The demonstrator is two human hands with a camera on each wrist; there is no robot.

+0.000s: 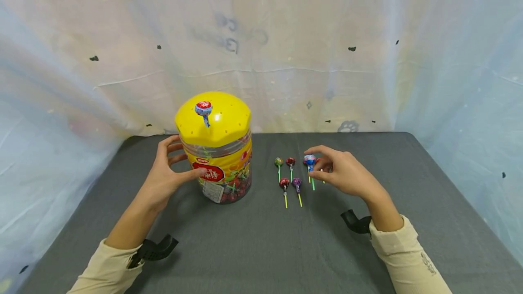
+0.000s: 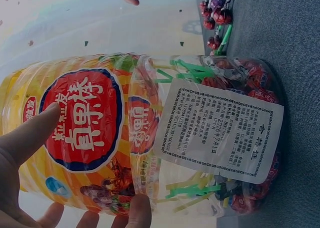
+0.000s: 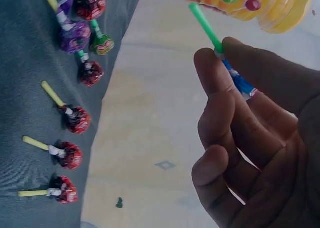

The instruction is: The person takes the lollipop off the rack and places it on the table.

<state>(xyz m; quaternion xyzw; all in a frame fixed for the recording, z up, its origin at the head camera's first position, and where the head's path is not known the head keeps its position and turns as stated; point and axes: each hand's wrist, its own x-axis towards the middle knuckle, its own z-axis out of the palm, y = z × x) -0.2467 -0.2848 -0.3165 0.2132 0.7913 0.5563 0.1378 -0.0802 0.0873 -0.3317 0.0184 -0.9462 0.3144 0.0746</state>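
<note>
A clear plastic candy jar (image 1: 222, 167) with a yellow lid (image 1: 230, 119) stands on the table, lollipops visible inside. My left hand (image 1: 161, 173) grips it from the left side, thumb across the red label and fingers round the wall. From the top of the lid rises a lollipop (image 1: 203, 108) in a red and blue wrapper. My right hand (image 1: 349, 173) pinches a blue-wrapped lollipop (image 1: 309, 161) by its green stick (image 3: 206, 27), between thumb and index finger, raised above the table. In the right wrist view the palm hides most of its wrapped head.
Several lollipops lie on the grey table (image 1: 261, 248), between the jar and my right hand. Among them are a purple one (image 1: 297, 182), a green one (image 1: 278, 162) and red ones. A pale plastic sheet (image 1: 286, 58) hangs behind the table and along its sides.
</note>
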